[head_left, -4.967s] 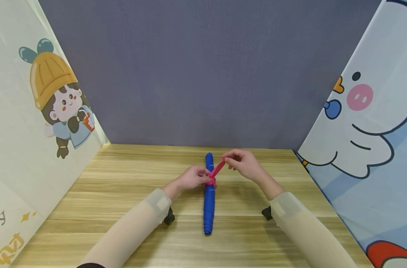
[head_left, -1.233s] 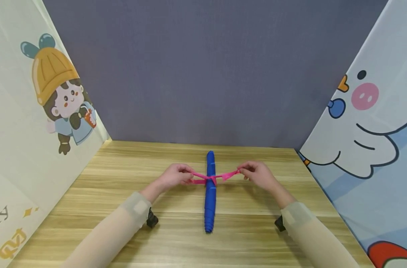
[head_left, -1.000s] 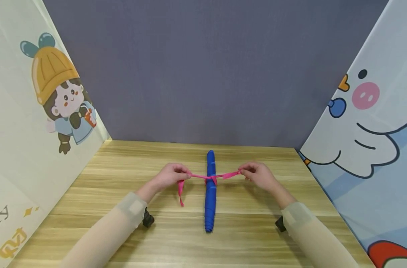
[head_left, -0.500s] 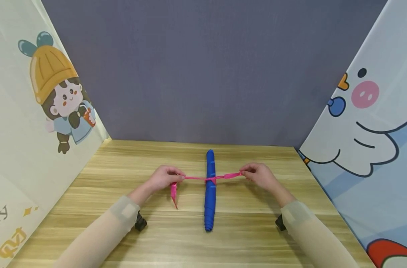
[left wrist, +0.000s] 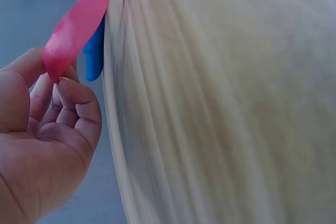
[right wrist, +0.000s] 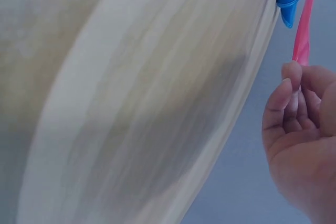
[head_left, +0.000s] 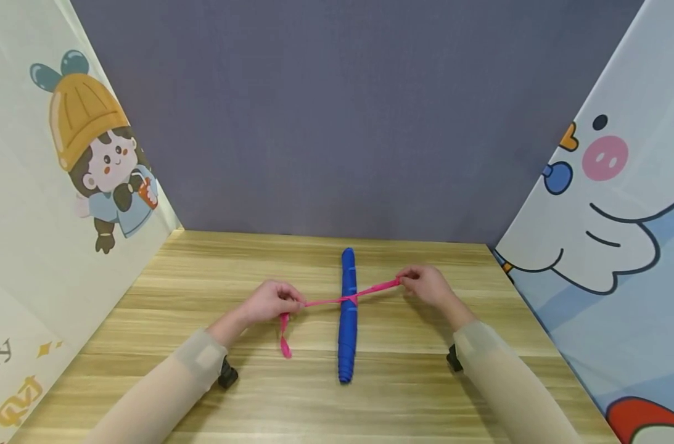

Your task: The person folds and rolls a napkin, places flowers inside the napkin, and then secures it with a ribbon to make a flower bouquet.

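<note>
A blue rolled-up bundle [head_left: 347, 345] lies lengthwise on the wooden table. Around its middle goes a pink ribbon [head_left: 378, 288], which crosses in a small knot on top. My left hand [head_left: 271, 301] pinches one side of the ribbon between thumb and fingers, and a loose tail hangs below that hand. On the other side, my right hand [head_left: 428, 285] pinches the opposite end. Both lengths run straight out from the knot. The left wrist view shows the pink ribbon [left wrist: 79, 24] wide and flat above the fingertips; in the right wrist view the ribbon [right wrist: 303, 40] looks narrow and folded.
The wooden table [head_left: 214, 265] meets a grey-blue panel [head_left: 337, 123] at the back. Printed cloth walls stand at the left [head_left: 31, 185] and right [head_left: 636, 234]. A dark device sits under each wrist.
Over the last seconds the hands moved from the knot out to either side, drawing the ribbon straight. Since half a second ago, the left hand came slightly nearer and the right rose a little.
</note>
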`<control>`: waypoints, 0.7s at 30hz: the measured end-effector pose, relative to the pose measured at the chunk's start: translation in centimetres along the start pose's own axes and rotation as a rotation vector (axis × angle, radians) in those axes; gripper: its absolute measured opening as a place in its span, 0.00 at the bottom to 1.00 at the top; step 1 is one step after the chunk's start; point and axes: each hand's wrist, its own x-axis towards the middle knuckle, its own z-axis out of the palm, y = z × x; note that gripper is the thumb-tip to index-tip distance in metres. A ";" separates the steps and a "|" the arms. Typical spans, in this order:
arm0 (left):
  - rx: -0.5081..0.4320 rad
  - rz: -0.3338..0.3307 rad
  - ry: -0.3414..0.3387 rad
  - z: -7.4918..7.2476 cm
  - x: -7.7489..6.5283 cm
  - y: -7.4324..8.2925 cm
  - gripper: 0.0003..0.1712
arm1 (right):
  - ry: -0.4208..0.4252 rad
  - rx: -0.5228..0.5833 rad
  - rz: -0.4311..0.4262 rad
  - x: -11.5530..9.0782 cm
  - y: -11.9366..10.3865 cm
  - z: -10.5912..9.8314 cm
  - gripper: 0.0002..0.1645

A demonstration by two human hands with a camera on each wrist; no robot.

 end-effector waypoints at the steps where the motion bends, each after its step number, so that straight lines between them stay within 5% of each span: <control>1: -0.001 -0.001 -0.012 0.0 -0.1 0.0 0.11 | 0.001 -0.002 0.001 0.2 0.1 0.1 0.12; 21: 0.053 0.009 -0.140 1.0 -0.9 0.8 0.07 | 0.018 0.019 0.047 2.6 0.6 1.3 0.12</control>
